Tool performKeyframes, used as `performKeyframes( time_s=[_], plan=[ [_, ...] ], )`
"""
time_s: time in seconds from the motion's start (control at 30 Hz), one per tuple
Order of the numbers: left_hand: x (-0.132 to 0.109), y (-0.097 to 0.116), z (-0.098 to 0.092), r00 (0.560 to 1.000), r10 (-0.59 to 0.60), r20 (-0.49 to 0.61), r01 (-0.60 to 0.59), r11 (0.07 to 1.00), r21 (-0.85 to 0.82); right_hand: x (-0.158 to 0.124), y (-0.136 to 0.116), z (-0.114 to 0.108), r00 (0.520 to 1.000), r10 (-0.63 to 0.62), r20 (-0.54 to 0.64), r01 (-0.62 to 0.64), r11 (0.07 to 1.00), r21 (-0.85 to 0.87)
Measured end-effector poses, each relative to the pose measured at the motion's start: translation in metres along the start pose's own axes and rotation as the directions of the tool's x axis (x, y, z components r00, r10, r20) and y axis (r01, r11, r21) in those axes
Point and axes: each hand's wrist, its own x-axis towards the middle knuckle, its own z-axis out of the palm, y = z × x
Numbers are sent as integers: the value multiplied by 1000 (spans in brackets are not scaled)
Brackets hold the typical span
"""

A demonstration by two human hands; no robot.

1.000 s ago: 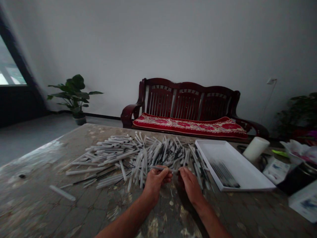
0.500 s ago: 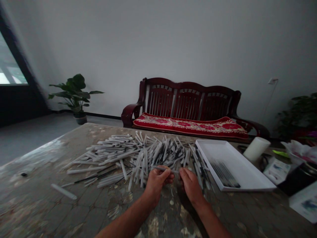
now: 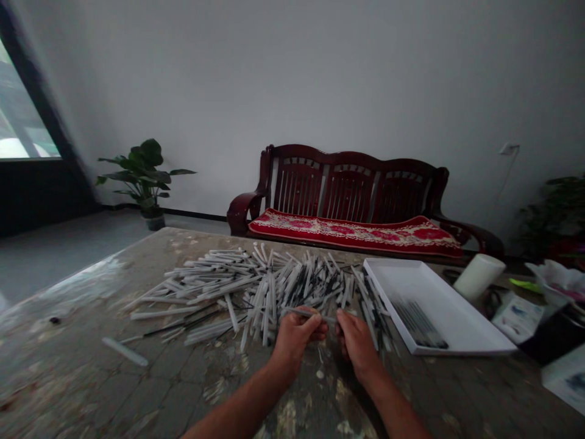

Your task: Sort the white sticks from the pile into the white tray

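2 hands on 1 slim stick (image 3: 329,319), held in front of the wearer, low over the near edge of the pile. Long axis runs crosswise, left to right, close to level; left end slightly higher in view, right end dipping a little. Which end is the tip: too small to tell.

Left hand (image 3: 299,334) closed, thumb pressing the stick against curled fingers, its left end jutting past them. Right hand (image 3: 356,341) pinching at the right end, fingertips together. Short length of stick bare between.

Stick greyish, narrow, straight. Behind it, a loose pile (image 3: 267,292) of similar pieces: pale, cloudy tubes mixed with thin black rods, axes crossing every way. 1 pale tube (image 3: 125,352) lies apart at left, slanting down to the right.

Right of the pile, a white tray (image 3: 466,311), shallow, rectangular, smooth, straight-walled. Inside, a row of slim rods (image 3: 418,323), roughly parallel, dark ends toward the wearer.

Bench (image 3: 146,396) grey-brown, mottled with pale patches, tile-like lines. Beyond the tray, a white roll (image 3: 479,277), cylindrical, leaning.
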Motion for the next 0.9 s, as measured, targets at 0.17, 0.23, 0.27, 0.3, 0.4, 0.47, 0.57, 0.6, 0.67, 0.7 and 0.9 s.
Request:
performKeyframes(
  time_s=[0.17,0.23,0.27,0.3,0.4,0.47,0.57,0.6,0.67,0.7,0.9],
  plan=[
    [-6,3,-7,967,252,40,-245,870,428,6,-2,-25,915,-313,-255,210,909,-360],
    [-10,8,-11,877,458,147,-444,655,611,4,-5,-31,865,-460,-200,307,800,-515],
    [-11,10,-12,830,517,211,-509,545,666,2,-6,-32,844,-517,-144,364,749,-553],
    [-12,12,-14,791,549,270,-551,450,703,0,-7,-31,823,-561,-86,423,708,-566],
    [-11,16,-16,768,524,368,-575,310,757,-7,-11,-26,788,-615,42,544,663,-513],
    [-9,18,-18,783,505,364,-561,319,763,-8,-12,-23,824,-564,47,525,731,-436],
    [-4,20,-19,810,543,221,-513,475,715,-3,-9,-24,899,-437,-11,396,824,-404],
    [-2,20,-20,823,551,137,-486,559,672,0,-6,-25,909,-416,-21,362,813,-456],
    [2,20,-20,869,494,-36,-403,747,528,4,2,-28,908,-418,6,332,713,-617],
    [5,20,-20,896,433,-98,-353,829,433,5,6,-28,904,-427,34,330,643,-691],
    [15,16,-21,963,173,-208,-183,983,-26,5,21,-24,883,-442,157,346,388,-854]
  ],
)
